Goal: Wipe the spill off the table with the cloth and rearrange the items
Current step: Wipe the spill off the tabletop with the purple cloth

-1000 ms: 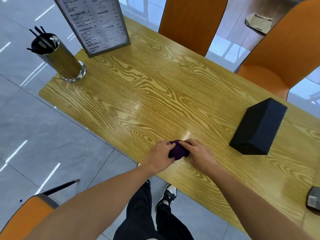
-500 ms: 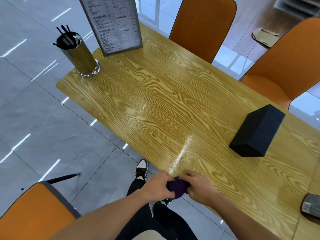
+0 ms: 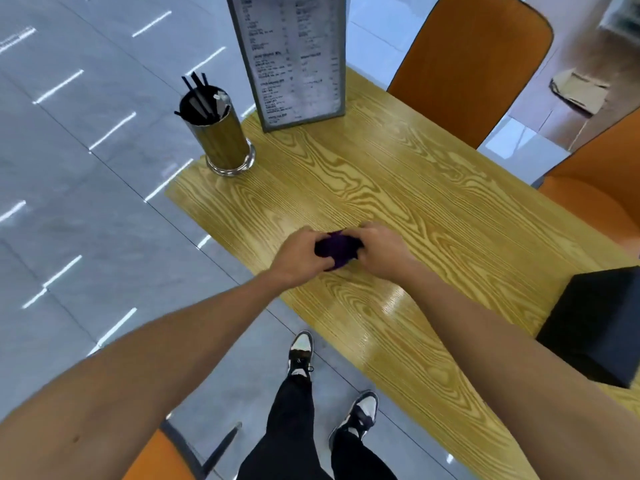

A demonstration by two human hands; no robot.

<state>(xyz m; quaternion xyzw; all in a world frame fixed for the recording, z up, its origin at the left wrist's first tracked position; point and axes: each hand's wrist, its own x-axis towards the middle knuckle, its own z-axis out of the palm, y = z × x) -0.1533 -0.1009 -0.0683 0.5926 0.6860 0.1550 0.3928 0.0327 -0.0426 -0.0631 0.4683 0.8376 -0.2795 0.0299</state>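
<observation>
Purple cloth [image 3: 336,250]: bunched between my left hand [image 3: 298,258] and right hand [image 3: 382,251], fingers of both closed around it, over the wooden table [image 3: 398,188] near its front edge.

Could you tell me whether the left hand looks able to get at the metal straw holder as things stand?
Probably yes, once it lets go: the left hand is closed on the purple cloth together with the right hand. Only bare table lies between it and the holder, which stands beyond it to the left.
</observation>
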